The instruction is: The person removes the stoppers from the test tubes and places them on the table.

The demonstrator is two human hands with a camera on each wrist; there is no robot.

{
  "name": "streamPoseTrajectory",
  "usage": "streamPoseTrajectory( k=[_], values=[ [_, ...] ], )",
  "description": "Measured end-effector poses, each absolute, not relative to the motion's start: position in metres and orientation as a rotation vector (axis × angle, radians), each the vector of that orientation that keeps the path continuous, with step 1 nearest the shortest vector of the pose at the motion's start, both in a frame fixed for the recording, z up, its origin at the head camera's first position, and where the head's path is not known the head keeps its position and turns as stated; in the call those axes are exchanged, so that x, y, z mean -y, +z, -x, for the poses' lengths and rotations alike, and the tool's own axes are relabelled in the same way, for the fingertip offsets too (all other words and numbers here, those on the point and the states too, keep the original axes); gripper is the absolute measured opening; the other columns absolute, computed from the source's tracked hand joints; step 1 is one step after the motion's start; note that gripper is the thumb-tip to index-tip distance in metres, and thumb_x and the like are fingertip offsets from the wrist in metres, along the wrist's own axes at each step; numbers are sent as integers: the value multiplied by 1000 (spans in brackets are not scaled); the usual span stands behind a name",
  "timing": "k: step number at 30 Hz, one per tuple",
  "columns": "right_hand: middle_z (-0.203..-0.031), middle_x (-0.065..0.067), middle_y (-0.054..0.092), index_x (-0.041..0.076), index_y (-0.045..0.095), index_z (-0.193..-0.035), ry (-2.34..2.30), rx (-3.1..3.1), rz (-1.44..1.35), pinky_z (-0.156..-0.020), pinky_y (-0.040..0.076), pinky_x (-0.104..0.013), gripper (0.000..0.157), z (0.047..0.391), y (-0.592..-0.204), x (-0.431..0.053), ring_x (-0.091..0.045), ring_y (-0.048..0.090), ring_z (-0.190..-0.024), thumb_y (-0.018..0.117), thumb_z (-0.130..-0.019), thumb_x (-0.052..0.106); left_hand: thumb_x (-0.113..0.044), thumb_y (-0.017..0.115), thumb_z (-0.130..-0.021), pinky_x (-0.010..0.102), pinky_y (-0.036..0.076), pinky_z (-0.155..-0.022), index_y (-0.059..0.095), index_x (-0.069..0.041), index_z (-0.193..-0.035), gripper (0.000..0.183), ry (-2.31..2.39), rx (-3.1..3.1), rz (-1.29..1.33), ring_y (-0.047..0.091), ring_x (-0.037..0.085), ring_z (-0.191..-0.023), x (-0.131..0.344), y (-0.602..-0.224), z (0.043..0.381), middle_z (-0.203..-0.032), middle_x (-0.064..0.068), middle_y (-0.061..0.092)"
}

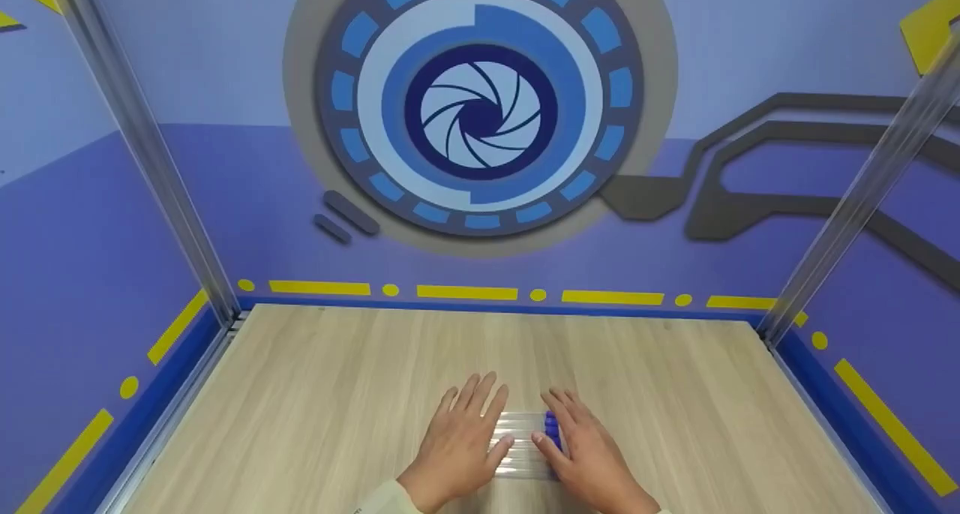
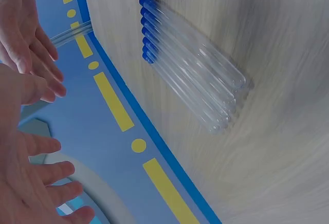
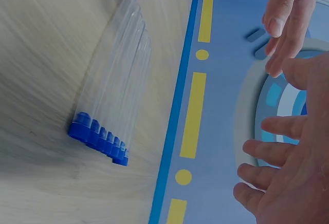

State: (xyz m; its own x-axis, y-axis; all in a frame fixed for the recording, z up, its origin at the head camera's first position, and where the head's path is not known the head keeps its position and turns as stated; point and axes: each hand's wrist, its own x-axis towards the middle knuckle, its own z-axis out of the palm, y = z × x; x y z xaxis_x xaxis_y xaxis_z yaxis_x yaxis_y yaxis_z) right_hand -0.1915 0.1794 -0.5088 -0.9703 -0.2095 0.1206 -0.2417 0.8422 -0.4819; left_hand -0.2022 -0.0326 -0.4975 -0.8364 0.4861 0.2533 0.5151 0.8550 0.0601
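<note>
A row of clear tubes lies side by side on the wooden table, blue caps all toward the person's right, rounded ends toward the left. The left hand hovers over the rounded ends with its fingers loosely spread and the thumb out to the side; from above it covers those ends completely. The right hand hangs over the capped side, fingers extended and relaxed, thumb apart, hiding some of the caps. Both wrist views show the hands raised well apart from the tubes. I can't count the tubes for certain (clear walls, glare, one overlapping the next). A pale sleeve at the left wrist is cut off by the bottom edge, and only a sliver of the right one shows. Behind, the round emblem on the blue wall loses its top to the frame.
</note>
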Motion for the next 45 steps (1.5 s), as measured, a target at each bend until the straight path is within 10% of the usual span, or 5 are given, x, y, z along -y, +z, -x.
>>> streamPoseTrajectory(
  k=[25, 45],
  values=[
    [-118, -8, 63, 12, 63, -116, 744, 2886, -373, -94, 47, -51, 33, 186, -528, -188, -31, 60, -113, 65, -90, 33, -50, 52, -93, 42, 43, -97, 52, -14, -133, 54, -134, 2731, 780, 50, 20, -125, 32, -507, 196, -136, 5, 53],
    [-97, 1, 61, 11, 64, -101, 923, 3066, -207, -77, 50, -37, 20, 183, -557, -203, -14, 58, -90, 72, -83, 11, -39, 63, -89, 23, 31, -60, 63, -13, -107, 32, -170, 2796, 827, 55, 11, -83, 41, -528, 188, -99, -1, 59]
  ],
)
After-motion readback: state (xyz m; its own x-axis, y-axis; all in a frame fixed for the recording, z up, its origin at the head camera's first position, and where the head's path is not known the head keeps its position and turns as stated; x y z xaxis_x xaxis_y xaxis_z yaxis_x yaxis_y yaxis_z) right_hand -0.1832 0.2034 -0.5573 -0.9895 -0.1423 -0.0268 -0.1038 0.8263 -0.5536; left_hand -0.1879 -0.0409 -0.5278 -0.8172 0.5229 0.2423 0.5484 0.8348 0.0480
